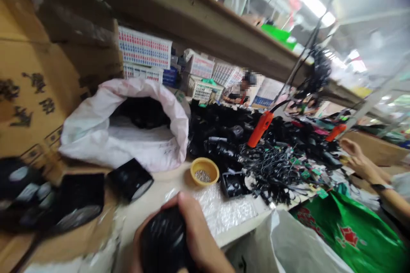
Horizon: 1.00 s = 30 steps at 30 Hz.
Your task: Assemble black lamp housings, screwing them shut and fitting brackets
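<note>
At the bottom centre my right hand (197, 234) is closed over a black round ribbed part (163, 243), with the fingers wrapped across its right side. A strip of skin at the part's left edge looks like my left hand (137, 245) pressed around it; most of that hand is hidden. In front of the hands lie a sheet of bubble wrap (224, 209) and a small yellow bowl (205, 171) holding tiny metal pieces. A loose black housing (130, 178) lies to the left.
A white sack (128, 136) of black parts stands behind. A heap of black parts and wires (256, 149) with orange-handled tools (261, 128) fills the bench. A co-worker's hand (357, 160) reaches in from the right. Cardboard boxes (28, 85) stand left and a green bag (349, 230) lower right.
</note>
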### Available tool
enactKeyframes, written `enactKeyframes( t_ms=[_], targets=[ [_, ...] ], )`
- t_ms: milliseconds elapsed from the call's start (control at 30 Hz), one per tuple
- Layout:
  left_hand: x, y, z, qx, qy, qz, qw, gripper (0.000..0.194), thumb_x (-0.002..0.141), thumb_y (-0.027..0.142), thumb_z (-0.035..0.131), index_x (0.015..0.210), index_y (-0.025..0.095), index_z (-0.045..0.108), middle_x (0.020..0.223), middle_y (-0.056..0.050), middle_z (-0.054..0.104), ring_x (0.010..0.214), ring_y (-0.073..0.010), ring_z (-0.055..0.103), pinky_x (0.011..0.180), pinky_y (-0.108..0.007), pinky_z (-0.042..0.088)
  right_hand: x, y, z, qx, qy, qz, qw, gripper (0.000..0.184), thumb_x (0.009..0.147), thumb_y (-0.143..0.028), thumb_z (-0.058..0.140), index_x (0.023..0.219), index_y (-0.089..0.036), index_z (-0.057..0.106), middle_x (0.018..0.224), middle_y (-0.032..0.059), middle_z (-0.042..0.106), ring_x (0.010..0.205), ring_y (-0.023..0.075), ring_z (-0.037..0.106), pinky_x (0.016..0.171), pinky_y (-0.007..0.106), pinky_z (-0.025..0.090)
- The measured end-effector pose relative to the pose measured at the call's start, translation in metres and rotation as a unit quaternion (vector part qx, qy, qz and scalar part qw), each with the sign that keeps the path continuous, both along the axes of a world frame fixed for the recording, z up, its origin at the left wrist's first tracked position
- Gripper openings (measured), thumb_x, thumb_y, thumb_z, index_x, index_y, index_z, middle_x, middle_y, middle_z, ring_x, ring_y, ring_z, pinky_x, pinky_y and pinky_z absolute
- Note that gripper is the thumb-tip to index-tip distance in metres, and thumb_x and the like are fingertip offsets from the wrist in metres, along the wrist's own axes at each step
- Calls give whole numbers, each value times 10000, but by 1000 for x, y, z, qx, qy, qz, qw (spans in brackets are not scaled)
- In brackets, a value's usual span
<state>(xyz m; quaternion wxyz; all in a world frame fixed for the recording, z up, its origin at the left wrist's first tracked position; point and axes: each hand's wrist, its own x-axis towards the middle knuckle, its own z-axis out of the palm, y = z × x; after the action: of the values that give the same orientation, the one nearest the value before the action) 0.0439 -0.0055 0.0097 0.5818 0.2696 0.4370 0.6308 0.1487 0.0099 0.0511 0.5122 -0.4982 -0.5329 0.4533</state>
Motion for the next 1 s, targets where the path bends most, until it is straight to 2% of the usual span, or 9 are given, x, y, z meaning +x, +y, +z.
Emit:
enactKeyframes(
  t_ms=[67, 167, 300, 400, 467, 600, 800, 867, 1000],
  targets=[
    [-3, -19, 10, -24, -21, 10, 999, 657, 505, 328, 921, 1113, 262, 683, 1074, -47, 754, 1109, -358, 668, 822, -342, 636, 3, -9, 4, -13, -14, 29, 999, 555, 927, -703, 397, 999, -207, 636, 984, 43, 646, 984, 200, 599, 912, 303, 458],
    [-9, -19, 27, -103, -206, 27, 973, 631, 493, 326, 914, 1070, 202, 691, 927, -53, 756, 946, -306, 708, 768, -343, 624, 9, -28, 0, -45, 5, 19, 999, 481, 930, -664, 462, 1097, -226, 573, 1099, 37, 632, 1043, 180, 599, 923, 286, 459],
    [-19, -5, 46, -131, -230, 48, 963, 354, 674, 297, 802, 976, 127, 728, 930, -91, 745, 842, -223, 695, 728, -290, 599, 15, -58, -5, -83, -11, 39, 996, 361, 927, -548, 569, 943, -189, 605, 792, 9, 649, 773, 149, 633, 750, 253, 472],
    [-19, -4, 54, -139, -253, 43, 956, 268, 748, 262, 748, 965, 106, 732, 927, -101, 741, 796, -193, 681, 695, -272, 585, 15, -68, -3, -54, -64, 58, 995, 269, 928, -438, 598, 955, -172, 635, 737, 7, 624, 675, 131, 579, 661, 246, 443],
    [-16, -6, 56, -137, -256, 45, 956, 233, 769, 251, 734, 960, 118, 734, 904, -90, 741, 766, -187, 676, 675, -277, 585, 14, -69, -1, -31, -99, 55, 993, 223, 934, -380, 579, 948, -166, 640, 748, 12, 619, 652, 123, 543, 621, 239, 422],
    [-12, -11, 58, -125, -244, 58, 960, 252, 748, 247, 747, 971, 131, 741, 928, -81, 746, 788, -192, 676, 674, -279, 588, 10, -68, -2, 55, -173, 9, 983, 206, 924, -279, 537, 746, -177, 546, 636, -17, 532, 562, 97, 453, 521, 213, 341],
    [-7, -22, 56, -98, -193, 84, 973, 442, 619, 295, 860, 1018, 155, 730, 891, -50, 740, 779, -183, 664, 678, -257, 583, 0, -77, -14, 255, -307, -77, 914, 290, 915, -66, 396, 660, -194, 445, 622, -16, 419, 510, 92, 404, 491, 226, 289],
    [-6, -25, 55, -81, -181, 92, 976, 516, 583, 297, 890, 1053, 174, 716, 866, -30, 731, 744, -166, 658, 643, -236, 576, 0, -79, -18, 260, -314, -88, 909, 303, 923, -51, 375, 670, -195, 456, 629, -10, 426, 510, 99, 404, 495, 230, 298],
    [-6, -27, 52, -18, -142, 90, 986, 565, 605, 311, 885, 1123, 214, 684, 869, -19, 714, 719, -163, 653, 607, -233, 573, 6, -81, -15, 168, -239, -45, 955, 134, 944, -158, 503, 820, -184, 548, 707, 3, 570, 600, 106, 529, 565, 203, 394]
  ],
)
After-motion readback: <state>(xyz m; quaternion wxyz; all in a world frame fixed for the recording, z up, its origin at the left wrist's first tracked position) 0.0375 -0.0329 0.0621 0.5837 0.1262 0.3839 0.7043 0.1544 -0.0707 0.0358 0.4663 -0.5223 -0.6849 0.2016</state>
